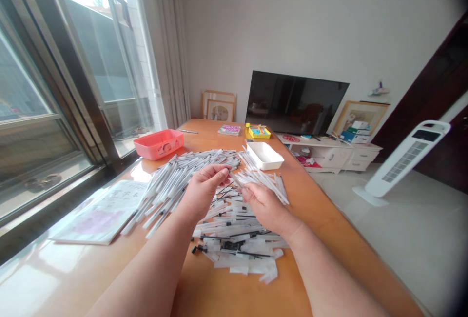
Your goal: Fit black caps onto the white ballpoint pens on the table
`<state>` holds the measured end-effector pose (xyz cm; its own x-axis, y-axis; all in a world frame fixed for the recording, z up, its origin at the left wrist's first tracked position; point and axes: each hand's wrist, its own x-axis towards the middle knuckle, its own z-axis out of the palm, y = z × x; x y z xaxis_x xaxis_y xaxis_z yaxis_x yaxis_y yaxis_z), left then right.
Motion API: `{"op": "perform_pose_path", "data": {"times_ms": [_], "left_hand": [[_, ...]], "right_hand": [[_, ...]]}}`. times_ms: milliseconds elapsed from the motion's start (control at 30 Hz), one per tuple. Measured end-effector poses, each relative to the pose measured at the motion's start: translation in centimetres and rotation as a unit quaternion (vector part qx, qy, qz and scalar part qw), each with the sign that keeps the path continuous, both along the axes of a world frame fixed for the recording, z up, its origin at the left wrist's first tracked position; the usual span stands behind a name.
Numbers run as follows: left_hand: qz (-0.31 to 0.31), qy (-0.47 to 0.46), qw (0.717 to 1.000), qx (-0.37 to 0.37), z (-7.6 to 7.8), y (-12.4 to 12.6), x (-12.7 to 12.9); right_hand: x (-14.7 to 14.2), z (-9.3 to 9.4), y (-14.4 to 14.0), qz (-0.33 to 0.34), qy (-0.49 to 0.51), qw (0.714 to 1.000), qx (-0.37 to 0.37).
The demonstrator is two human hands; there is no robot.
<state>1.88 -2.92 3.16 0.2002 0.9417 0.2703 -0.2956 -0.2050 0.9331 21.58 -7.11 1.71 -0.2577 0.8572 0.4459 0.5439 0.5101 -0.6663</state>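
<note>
Over the middle of the table, my hands meet at a thin clear pen barrel [235,178]. My right hand [265,206] is closed round its near end. At the far end, the fingertips of my left hand [204,188] pinch a small dark pen part, mostly hidden by the fingers. Below lies a loose heap of pen parts [234,229]: clear tubes, black refills and small black plugs. Left of my left hand spreads a large pile of pens with black ends [171,180]. Beyond my right hand are several bare whitish pen barrels [263,179].
A red plastic basket [159,145] and a white tray [266,156] stand farther back. A booklet [100,212] lies at left by the window. At the far end are a colourful book [229,130] and a yellow box [259,132]. The table's right edge [351,224] drops to the floor.
</note>
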Motion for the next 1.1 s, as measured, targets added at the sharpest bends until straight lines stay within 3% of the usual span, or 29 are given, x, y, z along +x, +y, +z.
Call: {"op": "perform_pose_path", "data": {"times_ms": [100, 367, 533, 700, 800, 1000, 1100], "left_hand": [[0.003, -0.005, 1.000, -0.013, -0.3, 0.4, -0.3], [0.025, -0.009, 1.000, -0.015, -0.4, 0.4, -0.1], [0.033, 0.104, 0.994, 0.025, 0.3, 0.3, -0.7], [0.063, 0.243, 0.959, 0.135, 0.3, 0.4, -1.5], [0.069, 0.305, 0.931, 0.187, 0.4, 0.5, -2.0], [0.092, 0.399, 0.875, 0.258, 0.7, 0.7, -2.3], [0.115, 0.436, 0.853, 0.264, 0.5, 0.8, -2.3]], "right_hand": [[-0.1, -0.3, 0.1, -0.007, 0.001, 1.000, -0.011], [-0.2, -0.8, 0.8, -0.076, -0.040, 0.995, 0.049], [0.1, -0.6, 0.7, -0.039, 0.007, 0.999, 0.012], [1.1, -0.3, 0.6, 0.031, 0.069, 0.989, -0.128], [1.7, -0.2, 0.6, 0.060, 0.088, 0.979, -0.175], [1.4, -0.3, 0.6, 0.071, 0.080, 0.980, -0.169], [0.9, -0.4, 0.6, 0.043, 0.058, 0.989, -0.128]]}}
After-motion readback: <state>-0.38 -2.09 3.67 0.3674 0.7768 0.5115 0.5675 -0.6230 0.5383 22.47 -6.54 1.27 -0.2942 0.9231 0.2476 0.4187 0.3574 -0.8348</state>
